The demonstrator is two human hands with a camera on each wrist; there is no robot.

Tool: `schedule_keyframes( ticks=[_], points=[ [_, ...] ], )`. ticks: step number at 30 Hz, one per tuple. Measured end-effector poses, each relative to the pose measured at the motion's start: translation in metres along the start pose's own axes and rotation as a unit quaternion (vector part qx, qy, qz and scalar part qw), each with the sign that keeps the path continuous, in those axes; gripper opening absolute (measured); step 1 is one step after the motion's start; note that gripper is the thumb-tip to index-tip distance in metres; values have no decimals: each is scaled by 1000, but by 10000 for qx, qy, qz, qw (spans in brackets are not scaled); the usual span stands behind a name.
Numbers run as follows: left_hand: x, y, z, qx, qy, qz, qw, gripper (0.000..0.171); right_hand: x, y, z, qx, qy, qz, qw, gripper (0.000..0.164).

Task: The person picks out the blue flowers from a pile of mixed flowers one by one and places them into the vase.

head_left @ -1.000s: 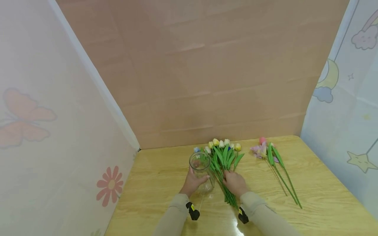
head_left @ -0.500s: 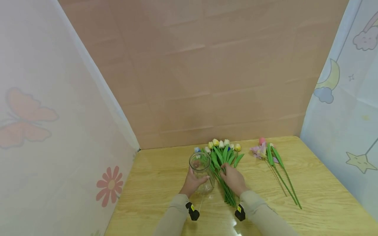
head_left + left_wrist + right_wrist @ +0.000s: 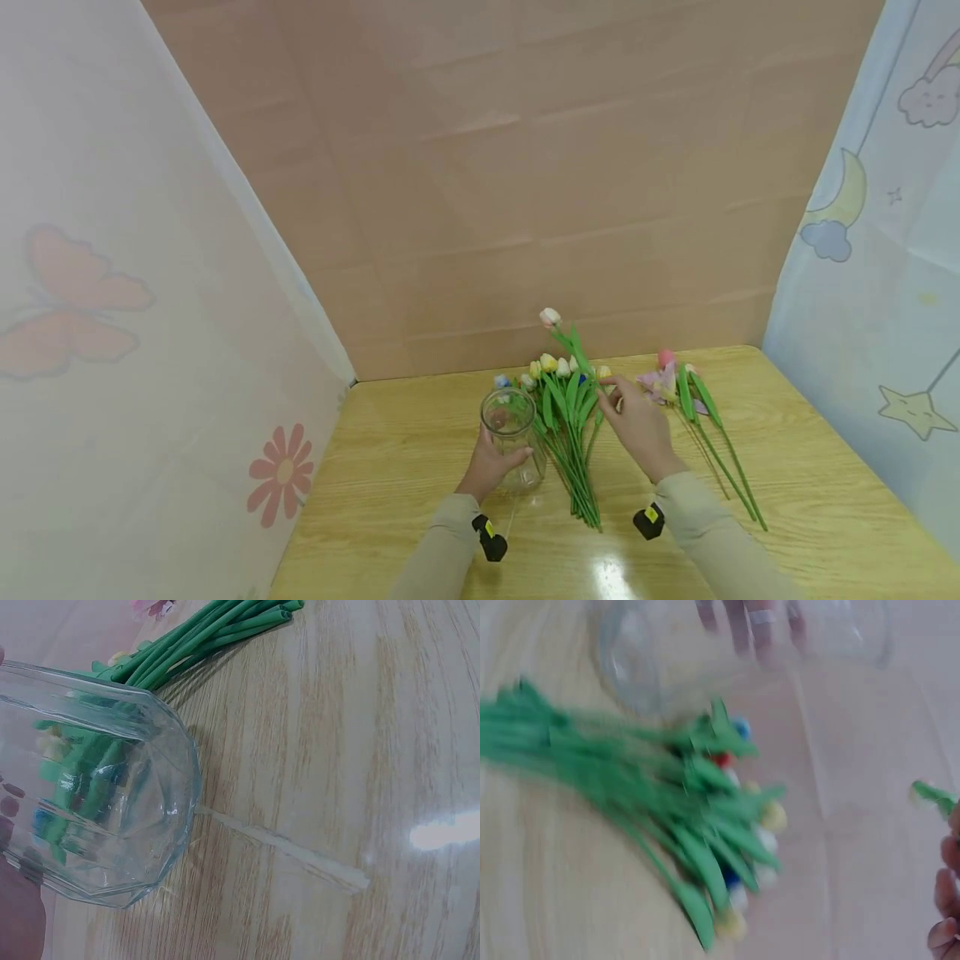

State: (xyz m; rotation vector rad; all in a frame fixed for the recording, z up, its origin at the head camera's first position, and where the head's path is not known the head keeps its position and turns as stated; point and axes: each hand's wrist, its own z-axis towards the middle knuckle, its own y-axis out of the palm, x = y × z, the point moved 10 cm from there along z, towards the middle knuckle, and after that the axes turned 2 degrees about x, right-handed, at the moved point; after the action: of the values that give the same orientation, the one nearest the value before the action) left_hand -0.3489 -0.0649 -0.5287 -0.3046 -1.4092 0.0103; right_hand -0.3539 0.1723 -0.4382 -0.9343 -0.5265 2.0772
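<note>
My left hand (image 3: pixel 486 462) grips the clear glass vase (image 3: pixel 527 468) from its left side, thumb across the front. The left wrist view shows the faceted glass base near the wood, with green stems visible through it. My right hand (image 3: pixel 640 427) pinches a single tulip (image 3: pixel 550 317), pale pink-white with green leaves, raised above the other flowers. Below it a bunch of artificial tulips (image 3: pixel 570 454) lies on the table, heads toward the back, in yellow, white and blue. At the edge of the right wrist view, curled fingers (image 3: pixel 946 892) show beside a bit of green.
To the right lie a few separate flowers: a lilac bloom (image 3: pixel 658 383) on a thin stem and pink tulips (image 3: pixel 667 358) with long green stems. The wooden table (image 3: pixel 405 467) meets a brown backdrop (image 3: pixel 465 283) behind, with printed cloth walls at both sides.
My right hand has left the bunch's stems, moving up and to the right with one pale tulip lifted out. My left hand and the vase have stayed in place.
</note>
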Motion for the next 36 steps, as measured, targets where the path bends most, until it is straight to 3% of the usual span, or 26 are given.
schedule_keyframes(
  ticks=[5,8,13,18,29,33,36],
  points=[
    [3,1,-2,-22,-63,-57,10000,93,22,-50,1,939,-618,-504,9924,26],
    [2,1,-2,-46,-130,-43,9999,98,46,-66,-2,1059,-571,-831,9892,28],
    [-3,1,-2,-84,-255,-55,9996,101,108,-71,-19,434,534,-1046,9921,27],
    [-6,2,0,-40,-234,-167,9996,99,154,-63,-49,-436,1448,-1045,9830,31],
    [-35,2,12,158,-95,-65,9998,97,187,-44,-96,-1260,1939,-1042,9673,31],
    [-35,2,12,167,-31,7,9999,92,195,-37,-108,-1536,2085,-1045,9602,33],
    [-26,1,10,129,59,-22,9999,84,202,-33,-112,-1706,2260,-1085,9529,34]
  ],
)
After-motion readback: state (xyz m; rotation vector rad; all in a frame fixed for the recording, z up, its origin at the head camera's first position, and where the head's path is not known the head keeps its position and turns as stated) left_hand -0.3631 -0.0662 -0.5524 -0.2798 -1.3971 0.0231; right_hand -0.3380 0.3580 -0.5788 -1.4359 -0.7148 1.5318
